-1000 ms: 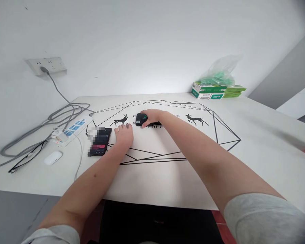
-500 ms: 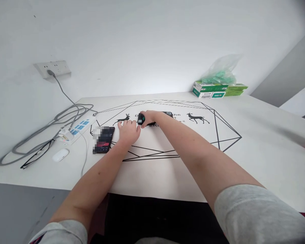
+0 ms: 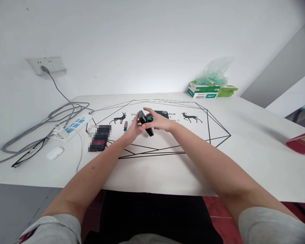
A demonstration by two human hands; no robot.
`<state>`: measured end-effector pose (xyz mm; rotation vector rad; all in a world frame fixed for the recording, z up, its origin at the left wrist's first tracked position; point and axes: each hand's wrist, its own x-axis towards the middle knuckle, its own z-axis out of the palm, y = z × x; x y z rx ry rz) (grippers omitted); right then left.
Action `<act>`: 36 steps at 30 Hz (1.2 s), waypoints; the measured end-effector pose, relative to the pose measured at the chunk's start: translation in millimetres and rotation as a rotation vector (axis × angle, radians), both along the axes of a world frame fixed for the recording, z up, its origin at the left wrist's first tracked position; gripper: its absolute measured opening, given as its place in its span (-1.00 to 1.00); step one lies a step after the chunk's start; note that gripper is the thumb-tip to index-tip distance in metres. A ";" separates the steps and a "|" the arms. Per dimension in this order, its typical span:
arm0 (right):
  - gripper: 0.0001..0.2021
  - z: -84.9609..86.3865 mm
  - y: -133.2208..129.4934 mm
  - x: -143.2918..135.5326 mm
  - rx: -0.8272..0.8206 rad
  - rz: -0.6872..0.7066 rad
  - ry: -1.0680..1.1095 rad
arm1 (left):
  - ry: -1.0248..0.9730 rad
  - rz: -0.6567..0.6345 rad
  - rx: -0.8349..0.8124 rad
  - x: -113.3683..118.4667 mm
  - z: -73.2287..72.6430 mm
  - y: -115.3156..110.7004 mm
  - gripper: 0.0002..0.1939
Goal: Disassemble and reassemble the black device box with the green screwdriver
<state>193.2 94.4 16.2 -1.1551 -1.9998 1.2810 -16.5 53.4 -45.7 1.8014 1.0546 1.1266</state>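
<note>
Above the middle of the table a black, box-like casing (image 3: pixel 149 131) is held tilted, with a green part (image 3: pixel 149 119) showing on it. My left hand (image 3: pixel 134 127) is closed on the casing's left side. Coming from the right, my right hand (image 3: pixel 159 121) has its thumb and fingers around the casing, close to the green part. What the fingertips press on is partly hidden. Just left of my left hand lies a small screwdriver (image 3: pixel 125 126). Behind my right hand is another flat black piece (image 3: pixel 164 113), partly covered by it.
At the left are a phone (image 3: pixel 99 142), a white rounded case (image 3: pixel 55 153), glasses (image 3: pixel 30 153), and a power strip (image 3: pixel 75 128) with a coiled grey cable (image 3: pixel 15 144). Green-and-white boxes (image 3: pixel 204 88) stand at the back right; a red box (image 3: pixel 301 144) sits at the right edge.
The black casing has been lifted and tilted. My left hand has come off the tabletop to grip it, and my right hand has shifted its hold. The screwdriver now shows. The view has shifted slightly.
</note>
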 end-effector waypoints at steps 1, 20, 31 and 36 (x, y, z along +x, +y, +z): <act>0.16 -4.0 -7.7 3.8 -0.028 -0.043 0.140 | -0.016 -0.164 -0.003 4.6 -2.5 -2.0 0.30; -0.40 27.4 -54.2 17.1 0.263 -0.431 1.019 | 0.574 -0.215 0.081 19.3 12.5 -29.9 0.32; -0.37 1.8 -70.4 -18.0 0.206 -0.350 0.877 | 0.653 -0.301 0.170 36.1 2.2 -28.9 0.21; -0.39 -9.3 -80.1 -25.1 0.240 -0.301 0.818 | 0.626 -0.308 0.164 20.3 -6.4 -20.0 0.36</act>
